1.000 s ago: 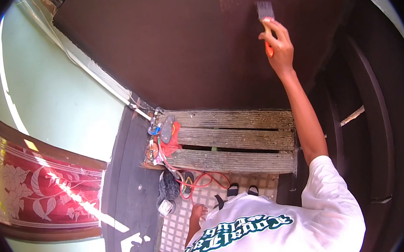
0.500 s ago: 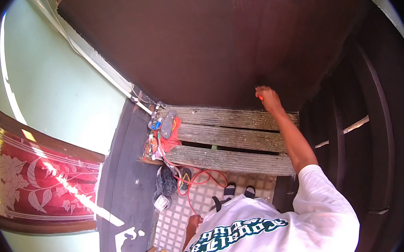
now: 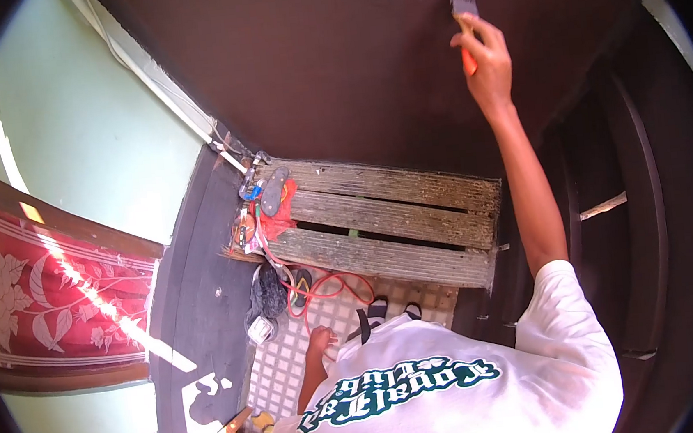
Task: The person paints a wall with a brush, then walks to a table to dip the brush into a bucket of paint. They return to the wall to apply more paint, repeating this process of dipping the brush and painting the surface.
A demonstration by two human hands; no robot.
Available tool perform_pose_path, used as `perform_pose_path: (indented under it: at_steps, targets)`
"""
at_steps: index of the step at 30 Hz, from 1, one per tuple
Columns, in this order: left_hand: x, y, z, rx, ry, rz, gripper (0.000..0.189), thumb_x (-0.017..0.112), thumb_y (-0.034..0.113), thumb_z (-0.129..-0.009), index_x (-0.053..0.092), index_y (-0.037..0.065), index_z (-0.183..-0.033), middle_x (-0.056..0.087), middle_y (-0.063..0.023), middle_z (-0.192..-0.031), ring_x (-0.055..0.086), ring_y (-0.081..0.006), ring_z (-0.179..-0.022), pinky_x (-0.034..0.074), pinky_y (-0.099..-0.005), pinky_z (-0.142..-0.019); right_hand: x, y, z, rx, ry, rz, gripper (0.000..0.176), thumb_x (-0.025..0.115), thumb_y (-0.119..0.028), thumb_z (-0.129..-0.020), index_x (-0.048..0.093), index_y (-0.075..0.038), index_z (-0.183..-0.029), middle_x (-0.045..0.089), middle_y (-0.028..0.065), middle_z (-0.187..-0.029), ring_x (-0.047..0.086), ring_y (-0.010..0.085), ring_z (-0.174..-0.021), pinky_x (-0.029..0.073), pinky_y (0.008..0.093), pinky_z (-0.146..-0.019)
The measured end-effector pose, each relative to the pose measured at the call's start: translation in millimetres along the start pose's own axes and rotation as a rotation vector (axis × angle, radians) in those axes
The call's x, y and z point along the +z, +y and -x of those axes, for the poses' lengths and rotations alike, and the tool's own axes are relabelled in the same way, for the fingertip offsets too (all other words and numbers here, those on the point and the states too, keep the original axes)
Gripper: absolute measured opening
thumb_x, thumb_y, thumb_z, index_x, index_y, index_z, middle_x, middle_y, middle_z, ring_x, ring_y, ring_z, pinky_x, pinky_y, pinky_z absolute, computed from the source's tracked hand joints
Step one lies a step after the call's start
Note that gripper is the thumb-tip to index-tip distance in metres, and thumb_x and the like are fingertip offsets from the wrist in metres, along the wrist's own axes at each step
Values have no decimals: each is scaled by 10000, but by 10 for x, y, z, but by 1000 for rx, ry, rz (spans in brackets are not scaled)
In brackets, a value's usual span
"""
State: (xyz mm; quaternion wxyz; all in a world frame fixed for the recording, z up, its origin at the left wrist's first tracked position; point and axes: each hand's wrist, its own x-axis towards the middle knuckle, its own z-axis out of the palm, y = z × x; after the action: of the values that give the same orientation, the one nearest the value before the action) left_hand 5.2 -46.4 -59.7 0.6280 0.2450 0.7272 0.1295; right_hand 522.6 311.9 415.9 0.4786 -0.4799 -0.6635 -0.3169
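High on a dark brown painted wall (image 3: 308,63), my right hand (image 3: 491,59) grips a paintbrush (image 3: 464,0). Its dark bristles point up and lie at the wall surface, and part of its orange handle shows below my fingers. My right arm is stretched far forward. Low beside my waist hangs my left hand (image 3: 322,340), close to my white shirt (image 3: 474,354). Its fingers look curled together, with nothing visible in them.
Below the wall stands a weathered slatted wooden bench (image 3: 394,200). A grey sandal (image 3: 276,191) and a red plastic bag (image 3: 283,214) rest at its left end. A red hose (image 3: 343,276) loops over the tiled floor (image 3: 281,362) near my feet. Dark slats rise at the right.
My right hand has moved up the wall with the paintbrush, whose bristles now show. My left hand has shifted slightly up and left in view. The view has shifted a little.
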Motion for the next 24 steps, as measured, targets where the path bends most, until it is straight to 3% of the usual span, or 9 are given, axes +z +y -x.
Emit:
perform_pose_path:
  at_steps: [2,6,12,13,18,22,24]
  targets:
    - [-31,53,30,34,20,12,196,550,180,-871,617,37,-987,728,-136,-943,720,-272,-801,547,-424,-700,221,42,375,-17,-67,28,173,712,60,-771,696,-63,-892,653,122,-1317,624,338,-1206,562,426,-931]
    - [-118,-118,123,16,41,63,178,536,168,-881,619,43,-976,724,-137,-928,716,-269,-754,556,-429,-671,591,-3,1334,47,-233,23,109,704,-20,-805,645,-85,-869,621,110,-1330,617,330,-1168,582,438,-874]
    - [-232,-574,521,-151,118,39,201,520,174,-917,621,43,-1031,742,-138,-945,745,-276,-807,566,-435,-655,906,-145,2310,203,-542,-13,148,704,12,-776,644,-76,-879,623,107,-1297,600,326,-1157,572,468,-861]
    - [-263,-728,494,-188,122,47,213,519,177,-921,622,38,-1046,749,-139,-965,750,-281,-820,565,-436,-654,941,-135,2369,224,-596,-46,138,694,13,-783,640,-80,-869,634,106,-1246,613,330,-1140,575,468,-853]
    - [-334,-1032,538,3,-39,-294,234,532,187,-912,624,31,-1060,744,-138,-971,740,-285,-814,568,-437,-674,1047,104,2554,384,-910,-191,151,656,39,-783,622,-101,-827,675,88,-1050,660,353,-1056,567,468,-825]
    - [-270,-981,454,32,-35,-274,234,543,194,-902,620,29,-1050,732,-140,-948,731,-288,-809,568,-438,-680,832,461,1799,285,-566,-238,183,658,45,-799,696,-128,-843,721,63,-1049,679,340,-1029,553,454,-821]
    - [-230,-864,372,9,-21,-205,235,549,197,-897,618,28,-1045,726,-141,-936,727,-289,-807,568,-439,-683,540,488,1276,283,-560,-232,227,637,86,-800,708,-118,-870,734,54,-1125,685,316,-1071,557,435,-852]
